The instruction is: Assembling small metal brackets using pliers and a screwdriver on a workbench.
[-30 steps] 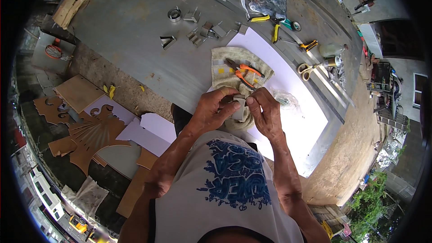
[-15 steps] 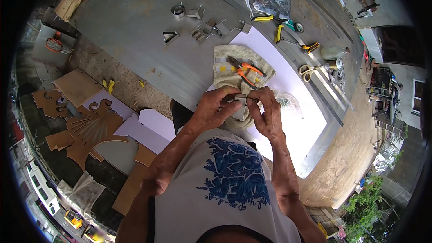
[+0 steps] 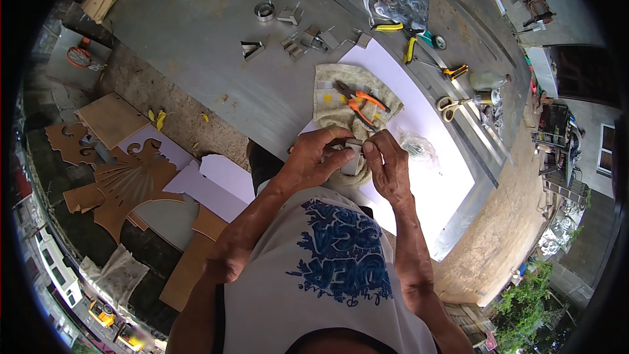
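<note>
A small grey box-shaped metal piece [image 3: 352, 165] is between my hands, close to my body. My left hand [image 3: 319, 156] is closed around its left side, thumb along the face. At its upper right edge, my right hand [image 3: 388, 165] is closed in a pinch; whatever is between those fingertips is too small to make out. A beige towel [image 3: 325, 113] lies under and beyond the hands. On it rest pliers [image 3: 362, 103] with orange and black handles. A white sheet [image 3: 436, 200] spreads beneath the towel and to the right.
Several similar metal pieces [image 3: 314, 39] and a metal ring [image 3: 265, 11] sit farther back on the steel table [image 3: 196, 39]. Rightward are scissors [image 3: 448, 108], a yellow-handled cutter [image 3: 457, 72], tape [image 3: 439, 42], a glass jar [image 3: 488, 80] and a clear plastic bag [image 3: 417, 147]. Cut brown boards [image 3: 134, 177] lie lower left.
My right fingertips have closed in against the metal piece's upper edge; a small dark item seen between them before is now hidden. My left hand keeps its hold. The view has shifted slightly.
</note>
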